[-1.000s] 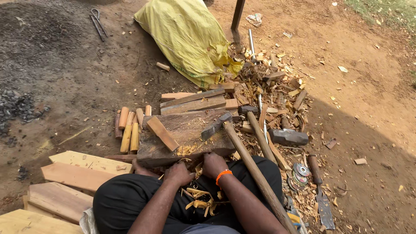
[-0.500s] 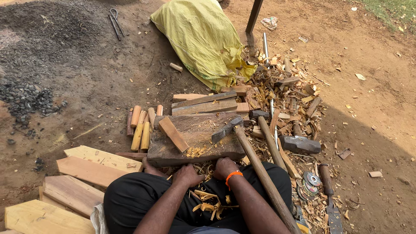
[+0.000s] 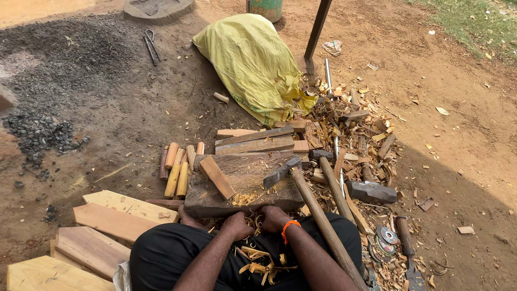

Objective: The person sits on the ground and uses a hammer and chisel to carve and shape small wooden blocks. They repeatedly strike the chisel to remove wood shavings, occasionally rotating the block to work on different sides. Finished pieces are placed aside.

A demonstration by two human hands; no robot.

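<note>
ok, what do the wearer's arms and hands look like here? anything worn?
Both forearms are bare, with no sleeves, gloves or watch in view. The right hand has an orange band at the wrist. The left hand wears nothing that shows. Black trousers cover the legs below.

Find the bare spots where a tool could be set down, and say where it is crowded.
Free: dirt between the sack, tongs and wood block; bare ground right of the sledgehammer head. Crowded: the chip pile, and near both hands.

yellow sack [image 3: 253, 62], tongs [image 3: 151, 46], charcoal pile [image 3: 37, 134]
</note>
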